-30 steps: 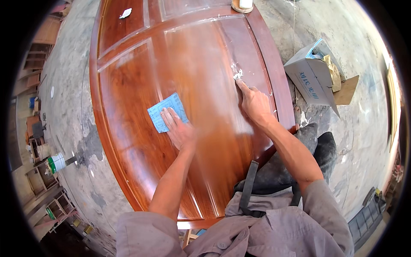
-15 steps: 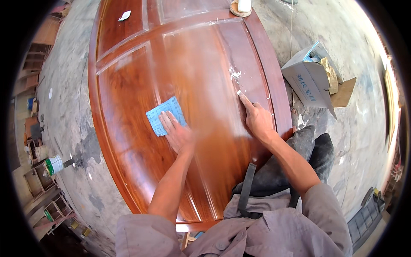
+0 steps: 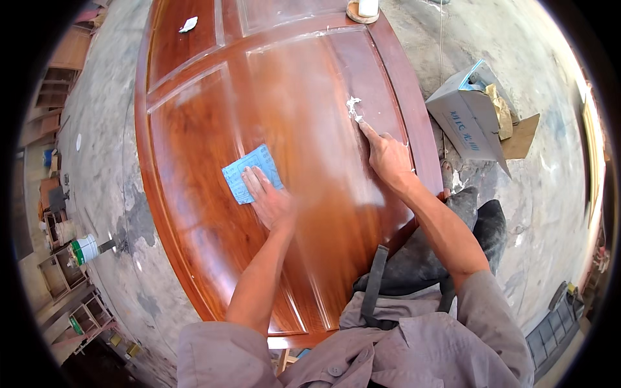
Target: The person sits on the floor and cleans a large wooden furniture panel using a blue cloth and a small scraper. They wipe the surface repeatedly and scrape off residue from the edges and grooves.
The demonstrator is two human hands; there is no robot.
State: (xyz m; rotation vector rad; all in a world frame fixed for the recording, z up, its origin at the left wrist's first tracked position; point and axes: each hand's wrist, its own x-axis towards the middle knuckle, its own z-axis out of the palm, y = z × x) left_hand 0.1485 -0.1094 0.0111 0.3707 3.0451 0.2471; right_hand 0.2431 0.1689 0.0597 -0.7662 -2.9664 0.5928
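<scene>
A large glossy reddish-brown wooden door (image 3: 194, 129) lies flat in front of me, with raised panels and a dusty pale streak down its middle. My left hand (image 3: 268, 200) presses flat on a blue sheet of sandpaper (image 3: 249, 171) on the central panel. My right hand (image 3: 387, 155) rests on the door's right side, its forefinger stretched out and touching a patch of white filler (image 3: 353, 107) by the panel groove.
An open cardboard box (image 3: 469, 116) stands on the concrete floor to the right. A small round container (image 3: 362, 10) sits at the door's far edge, a white scrap (image 3: 188, 24) at its far left. A white-and-green can (image 3: 84, 249) and wooden racks lie left.
My left hand slid the sandpaper a little toward me and to the right. My right forefinger moved up to the white filler patch.
</scene>
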